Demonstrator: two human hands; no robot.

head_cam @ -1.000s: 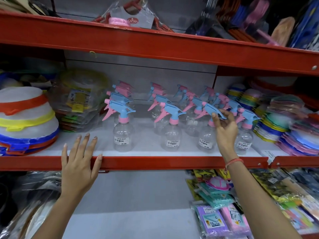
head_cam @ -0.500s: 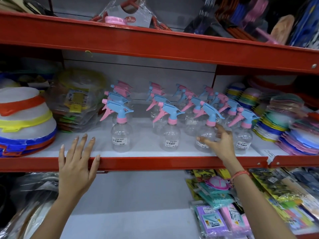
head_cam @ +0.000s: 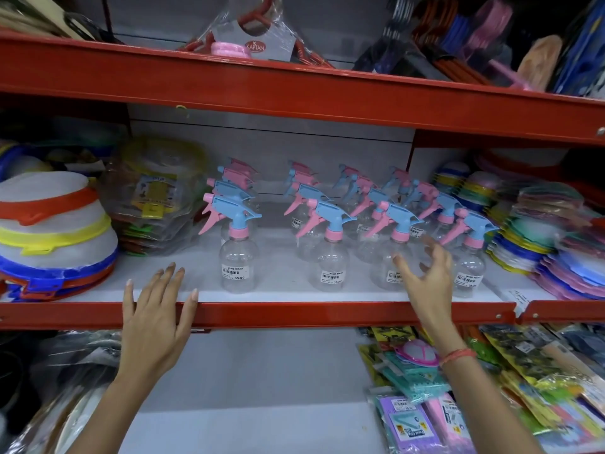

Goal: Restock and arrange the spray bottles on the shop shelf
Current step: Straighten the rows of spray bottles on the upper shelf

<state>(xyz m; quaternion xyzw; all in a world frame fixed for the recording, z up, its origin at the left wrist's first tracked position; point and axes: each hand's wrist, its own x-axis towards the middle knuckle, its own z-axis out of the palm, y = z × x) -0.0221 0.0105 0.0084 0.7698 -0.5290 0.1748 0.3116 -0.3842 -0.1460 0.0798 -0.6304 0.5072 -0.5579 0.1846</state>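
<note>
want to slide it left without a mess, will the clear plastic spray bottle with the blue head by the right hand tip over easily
The clear plastic spray bottle with the blue trigger head looks empty, so probably light. Its bulky head likely makes it top-heavy; pushed high, it may tip into neighbours. Push low.

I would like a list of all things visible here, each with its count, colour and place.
spray bottles: four rows, exact count unclear; clear with blue and pink heads; middle shelf, centre.
price stickers: white; on the front bottles.
stacked tubs: white with red, yellow and blue rims; middle shelf, far left.
bagged goods: clear wrap, yellow label; left of the bottles.
stacked plates: many colours; middle shelf, right.
shelf edge: red.
packets: mixed colours; bottom shelf, right.
left hand: open, on the shelf edge.
right hand: open, at the third front bottle.
</note>
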